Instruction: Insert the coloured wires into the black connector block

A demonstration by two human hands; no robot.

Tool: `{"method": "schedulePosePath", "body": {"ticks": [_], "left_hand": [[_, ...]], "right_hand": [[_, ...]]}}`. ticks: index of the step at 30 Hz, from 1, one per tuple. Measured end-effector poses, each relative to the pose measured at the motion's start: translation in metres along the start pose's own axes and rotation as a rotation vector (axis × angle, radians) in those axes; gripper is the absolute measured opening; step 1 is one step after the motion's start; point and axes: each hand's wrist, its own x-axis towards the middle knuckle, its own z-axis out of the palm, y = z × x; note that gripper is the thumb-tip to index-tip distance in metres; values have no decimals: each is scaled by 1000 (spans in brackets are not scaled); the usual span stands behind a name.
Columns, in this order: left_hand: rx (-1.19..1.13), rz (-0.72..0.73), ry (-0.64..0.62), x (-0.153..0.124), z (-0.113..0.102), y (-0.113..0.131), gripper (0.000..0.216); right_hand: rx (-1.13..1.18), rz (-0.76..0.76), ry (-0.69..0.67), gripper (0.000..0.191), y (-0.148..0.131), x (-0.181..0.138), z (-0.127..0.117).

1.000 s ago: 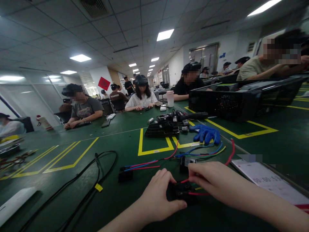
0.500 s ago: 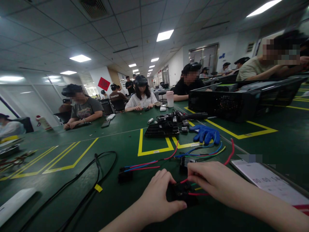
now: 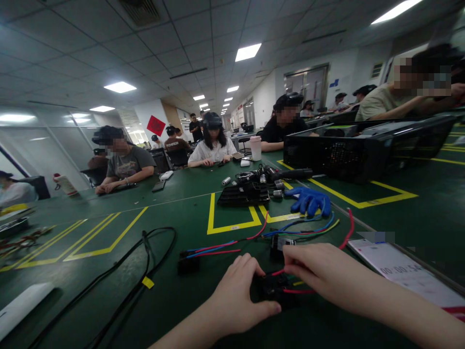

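Observation:
My left hand point(image 3: 236, 293) curls around the left side of a small black block-shaped part point(image 3: 273, 287), thumb in front and fingers behind. Red, green and yellow wires run from that part toward the right. A red wire point(image 3: 278, 273) is pinched between thumb and fingers of my right hand point(image 3: 321, 271), close to where it meets the part. Just behind my right fingers sits a black component with a silvery face point(image 3: 281, 244). Left of it lies another black block point(image 3: 189, 263) with blue and red wires. The part's underside is hidden.
Blue gloves point(image 3: 308, 201) lie beyond the wires, beside a pile of black and metal parts point(image 3: 250, 191). A phone point(image 3: 399, 266) showing a timer lies at right. A black cable point(image 3: 141, 271) loops at left. An open computer case point(image 3: 337, 155) stands at back right; people sit around.
Almost nothing differs. Both hands keep their grip, with only a very slight shift of my right hand.

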Motion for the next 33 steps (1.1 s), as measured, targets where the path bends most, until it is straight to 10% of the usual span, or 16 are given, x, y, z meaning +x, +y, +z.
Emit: {"method": "schedulePosePath", "body": {"ticks": [33], "left_hand": [[-2,7,5,0,0,0,37]], "right_hand": [[35,-14,24,15,2,1,1]]}}
